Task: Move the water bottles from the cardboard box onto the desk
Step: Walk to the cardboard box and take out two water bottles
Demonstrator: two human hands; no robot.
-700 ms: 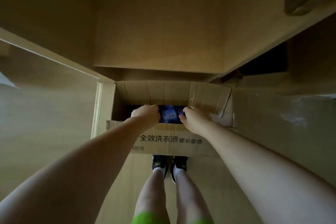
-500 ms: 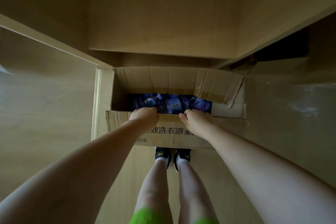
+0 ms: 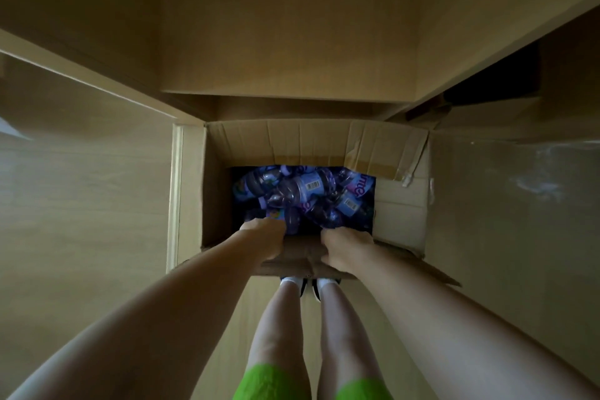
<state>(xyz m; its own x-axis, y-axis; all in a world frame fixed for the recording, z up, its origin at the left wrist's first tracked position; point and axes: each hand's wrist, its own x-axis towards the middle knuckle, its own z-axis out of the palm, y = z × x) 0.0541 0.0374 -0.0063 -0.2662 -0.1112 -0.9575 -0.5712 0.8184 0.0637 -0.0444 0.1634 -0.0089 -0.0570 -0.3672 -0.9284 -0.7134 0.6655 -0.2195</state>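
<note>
A: Starting at the left, what do you see?

B: A pale wooden panel [image 3: 81,211] runs down the left side; just beside it stands the open cardboard box [image 3: 285,148] on the floor, its flaps spread outward; the right flap [image 3: 401,204] is creased and carries strips of tape.

A: And the hands?

B: The left hand [image 3: 264,237] grasps the near flap [image 3: 300,258] at the box's front edge, fingers curled over it and reaching inside; whether the fingertips touch a bottle, I cannot tell; the right hand [image 3: 345,245] clutches the same flap a little further right, fingers wrapped over its edge.

A: Where are the bottles?

B: The water bottles [image 3: 303,193] all lie in a jumbled heap at the bottom of the box; they are clear plastic with purple-blue labels, one barcode facing up.

A: Anything else?

B: Bare legs, green shorts [image 3: 269,383] and dark shoes [image 3: 300,286] with white socks below the box; to the right, another pale wooden surface [image 3: 519,204].
</note>
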